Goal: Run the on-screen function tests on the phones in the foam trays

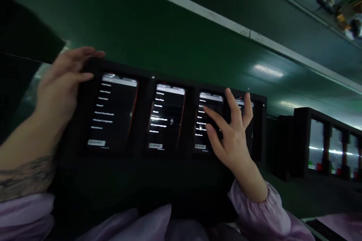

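Note:
A long black tray holds several smartphones side by side, each in its own slot. The leftmost phone, the phone beside it and a third phone show lit screens with white menu lines on black. My left hand grips the tray's left end, thumb over the near face and fingers over the top edge. Over the third phone, my right hand has its fingers spread, index fingertip at its menu lines; contact cannot be told. It partly covers the rightmost phone.
At the right stands another black tray with several phones showing pale screens. A green work surface lies behind, crossed by a whitish metal strip. Blurred parts sit at the far upper right.

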A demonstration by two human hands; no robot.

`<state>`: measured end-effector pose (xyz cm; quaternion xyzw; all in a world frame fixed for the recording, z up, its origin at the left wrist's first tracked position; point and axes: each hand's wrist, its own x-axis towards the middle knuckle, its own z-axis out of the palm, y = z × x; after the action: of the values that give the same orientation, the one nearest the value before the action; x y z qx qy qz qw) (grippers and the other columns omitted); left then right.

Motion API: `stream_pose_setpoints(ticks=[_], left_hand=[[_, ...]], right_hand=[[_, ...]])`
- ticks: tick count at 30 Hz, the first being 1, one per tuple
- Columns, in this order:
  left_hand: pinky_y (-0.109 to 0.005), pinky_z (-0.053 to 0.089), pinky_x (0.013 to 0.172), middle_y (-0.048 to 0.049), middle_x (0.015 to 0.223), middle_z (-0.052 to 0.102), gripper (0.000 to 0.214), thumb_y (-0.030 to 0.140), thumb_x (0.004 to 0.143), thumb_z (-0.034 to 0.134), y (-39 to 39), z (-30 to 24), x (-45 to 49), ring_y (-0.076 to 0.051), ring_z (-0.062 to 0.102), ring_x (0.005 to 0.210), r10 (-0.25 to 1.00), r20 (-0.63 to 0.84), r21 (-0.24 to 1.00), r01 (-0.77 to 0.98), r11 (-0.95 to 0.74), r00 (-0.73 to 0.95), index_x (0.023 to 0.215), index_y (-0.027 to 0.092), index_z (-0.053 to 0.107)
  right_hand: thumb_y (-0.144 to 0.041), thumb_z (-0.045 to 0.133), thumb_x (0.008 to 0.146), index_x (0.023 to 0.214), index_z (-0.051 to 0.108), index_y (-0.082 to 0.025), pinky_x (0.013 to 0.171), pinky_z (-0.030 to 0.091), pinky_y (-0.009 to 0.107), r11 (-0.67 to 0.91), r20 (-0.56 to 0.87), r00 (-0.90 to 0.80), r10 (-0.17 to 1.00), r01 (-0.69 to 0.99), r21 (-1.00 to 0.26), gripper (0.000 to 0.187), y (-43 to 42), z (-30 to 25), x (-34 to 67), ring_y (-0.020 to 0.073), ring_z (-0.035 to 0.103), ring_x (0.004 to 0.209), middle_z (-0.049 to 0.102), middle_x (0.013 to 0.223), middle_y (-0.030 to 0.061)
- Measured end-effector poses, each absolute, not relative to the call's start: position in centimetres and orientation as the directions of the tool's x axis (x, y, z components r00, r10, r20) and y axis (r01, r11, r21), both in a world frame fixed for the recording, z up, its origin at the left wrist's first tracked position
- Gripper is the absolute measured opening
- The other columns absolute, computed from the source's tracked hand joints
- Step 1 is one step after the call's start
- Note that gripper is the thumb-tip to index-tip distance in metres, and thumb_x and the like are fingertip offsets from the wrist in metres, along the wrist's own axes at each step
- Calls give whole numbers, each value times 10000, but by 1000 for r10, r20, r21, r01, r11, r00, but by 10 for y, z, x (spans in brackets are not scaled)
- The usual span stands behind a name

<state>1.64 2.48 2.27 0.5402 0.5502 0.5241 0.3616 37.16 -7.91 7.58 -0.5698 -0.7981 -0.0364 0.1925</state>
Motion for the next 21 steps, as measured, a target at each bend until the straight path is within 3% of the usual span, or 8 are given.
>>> stream_pose_setpoints(ticks=[3, 6, 9, 15, 18, 21], left_hand=[[-701, 160, 1433, -14, 1297, 749, 638, 103, 588, 674, 24, 32, 14, -297, 586, 1426, 980, -4, 997, 79, 20, -197, 1218, 191, 719], [-682, 290, 1404, -9, 1369, 720, 628, 79, 579, 705, 27, 31, 7, -289, 596, 1392, 987, -84, 996, -8, 84, -136, 1192, 216, 723], [-625, 418, 1354, -24, 1476, 650, 669, 95, 642, 718, 31, 21, -6, -291, 565, 1430, 999, -52, 998, -20, 52, 13, 1298, 223, 685], [-658, 503, 1269, -64, 1525, 561, 742, 335, 819, 794, 30, 23, -15, -321, 592, 1402, 983, -107, 977, 199, 76, 150, 1506, 275, 520], [-648, 423, 1335, -75, 1578, 520, 793, 503, 838, 810, 30, 29, -13, -319, 544, 1458, 979, -90, 960, 278, 37, 182, 1526, 254, 504], [-659, 461, 1304, -93, 1643, 459, 939, 661, 775, 847, 30, 27, -14, -338, 530, 1473, 979, -60, 974, 226, 14, 195, 1537, 246, 487]], right_hand=[[-311, 601, 1021, 1355, 690, -259, 1298, 265, 779, 398, 300, -333, 894, 898, -188, 350, -69, 78, 337, 489, 132, 1679, 358, 1760, 90], [-323, 610, 1022, 1363, 696, -253, 1263, 330, 777, 416, 264, -361, 894, 889, -193, 358, -59, 75, 312, 503, 123, 1676, 373, 1752, 111], [-388, 583, 1040, 1337, 713, -250, 1252, 313, 806, 444, 304, -378, 874, 877, -185, 352, -55, 73, 305, 510, 175, 1664, 456, 1705, 122], [-400, 508, 1067, 1270, 757, -245, 1250, 392, 689, 467, 499, -300, 813, 847, -252, 357, -63, 74, 316, 442, 435, 1570, 649, 1530, 95], [-466, 465, 1084, 1253, 770, -226, 1213, 439, 669, 487, 529, -294, 796, 831, -271, 423, -71, 73, 321, 434, 513, 1511, 724, 1396, 114], [-447, 464, 1089, 1190, 794, -242, 1171, 487, 630, 487, 552, -284, 784, 833, -262, 402, -82, 73, 323, 409, 575, 1452, 756, 1292, 96]])
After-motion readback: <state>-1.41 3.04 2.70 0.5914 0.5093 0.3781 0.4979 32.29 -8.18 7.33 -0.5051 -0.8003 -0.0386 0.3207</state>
